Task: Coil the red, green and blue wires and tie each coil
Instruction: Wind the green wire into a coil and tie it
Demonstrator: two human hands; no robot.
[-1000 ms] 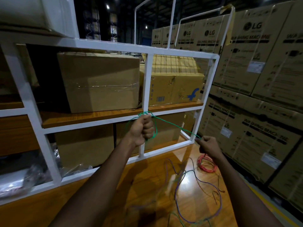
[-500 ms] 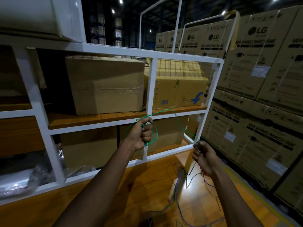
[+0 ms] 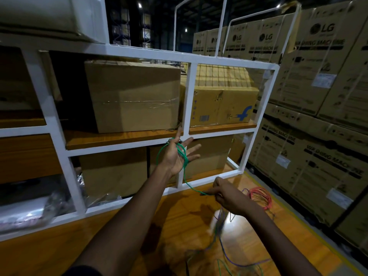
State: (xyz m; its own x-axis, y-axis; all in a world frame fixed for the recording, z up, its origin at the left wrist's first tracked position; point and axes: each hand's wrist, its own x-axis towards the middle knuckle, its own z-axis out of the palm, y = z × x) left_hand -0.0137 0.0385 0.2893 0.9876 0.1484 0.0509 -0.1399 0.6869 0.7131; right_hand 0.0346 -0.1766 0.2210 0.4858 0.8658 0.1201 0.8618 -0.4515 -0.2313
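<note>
Left hand (image 3: 176, 156) fingers spread, green wire (image 3: 186, 156) looped, right hand (image 3: 229, 196) pinching it.

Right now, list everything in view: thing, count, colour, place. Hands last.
green wire: one, green, looped around the open left hand, running down to the right hand
red wire coil: one, red, on the wooden surface right of the right hand
blue wire: one, blue-purple, loose on the wooden surface
shelf frame: one, white, ahead
plain cartons: several, brown, on the shelves
LG washing machine boxes: many, brown, stacked right
left hand: open, raised
right hand: pinching the green wire
</note>
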